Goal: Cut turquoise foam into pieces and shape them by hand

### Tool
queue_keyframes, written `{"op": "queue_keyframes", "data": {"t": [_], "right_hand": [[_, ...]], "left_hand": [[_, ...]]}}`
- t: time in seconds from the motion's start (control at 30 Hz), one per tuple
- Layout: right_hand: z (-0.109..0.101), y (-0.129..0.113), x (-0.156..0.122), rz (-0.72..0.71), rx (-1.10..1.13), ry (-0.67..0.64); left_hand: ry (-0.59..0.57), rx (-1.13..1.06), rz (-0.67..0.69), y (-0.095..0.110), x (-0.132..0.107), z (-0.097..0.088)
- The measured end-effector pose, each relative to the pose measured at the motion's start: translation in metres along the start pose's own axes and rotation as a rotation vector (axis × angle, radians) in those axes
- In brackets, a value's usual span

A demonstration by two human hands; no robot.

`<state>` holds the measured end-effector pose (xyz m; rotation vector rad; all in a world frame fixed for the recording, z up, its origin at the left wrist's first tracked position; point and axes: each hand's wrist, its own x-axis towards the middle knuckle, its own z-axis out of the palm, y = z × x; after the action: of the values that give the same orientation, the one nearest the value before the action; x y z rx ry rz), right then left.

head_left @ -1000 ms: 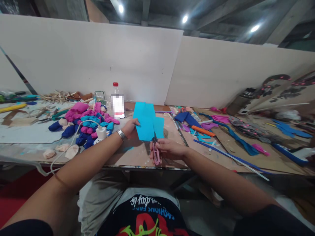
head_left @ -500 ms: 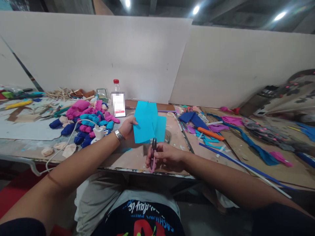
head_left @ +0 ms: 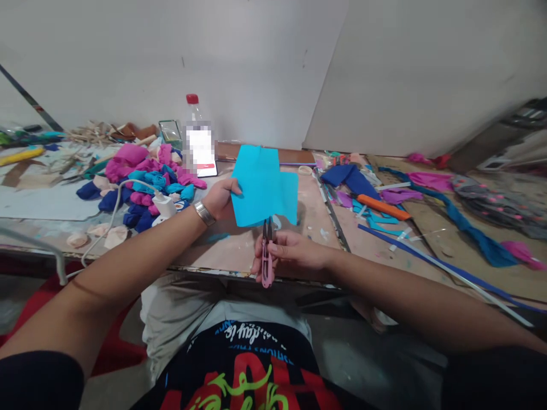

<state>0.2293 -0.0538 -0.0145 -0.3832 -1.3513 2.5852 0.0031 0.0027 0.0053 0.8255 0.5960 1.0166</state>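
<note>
In the head view, my left hand (head_left: 223,197) pinches the left edge of a bright blue sheet (head_left: 258,185), thumb on top. Whether the sheet is cloth or paper I cannot tell; it hangs over the table in overlapping flat panels. My right hand (head_left: 290,252) is closed around pink-handled thread snips (head_left: 267,259). Their dark blades point away from me, slightly parted, with the tips at the sheet's lower edge. Part of the right hand's fingers is hidden behind the snips.
Left of the sheet lies a heap of pink and blue fabric bundles (head_left: 145,182) with a white charger and cable (head_left: 164,205). A phone (head_left: 201,151) leans against a red-capped bottle (head_left: 192,100). An orange-handled cutter (head_left: 383,207) and fabric strips lie to the right.
The view has tilted down. The snips' tips have come up to the blue sheet's lower edge, and the blades now show parted. My left hand keeps its grip on the sheet.
</note>
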Motion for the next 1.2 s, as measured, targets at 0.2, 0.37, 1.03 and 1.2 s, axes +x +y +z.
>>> {"op": "queue_keyframes", "data": {"t": [0.2,0.37,1.03,1.2], "right_hand": [[0.002,-0.002,-0.004,0.004,-0.014,-0.027],[0.0,-0.003,-0.008,-0.008,0.015,0.02],[-0.001,-0.01,-0.015,0.013,0.069,0.056],[0.0,-0.011,-0.015,-0.008,0.06,0.074]], "left_hand": [[-0.021,0.013,-0.017,0.001,0.0,-0.001],[-0.025,0.002,-0.062,0.001,0.0,-0.004],[-0.006,-0.053,-0.044,0.004,-0.003,0.003],[-0.038,-0.061,-0.071,0.003,-0.003,0.001]]}}
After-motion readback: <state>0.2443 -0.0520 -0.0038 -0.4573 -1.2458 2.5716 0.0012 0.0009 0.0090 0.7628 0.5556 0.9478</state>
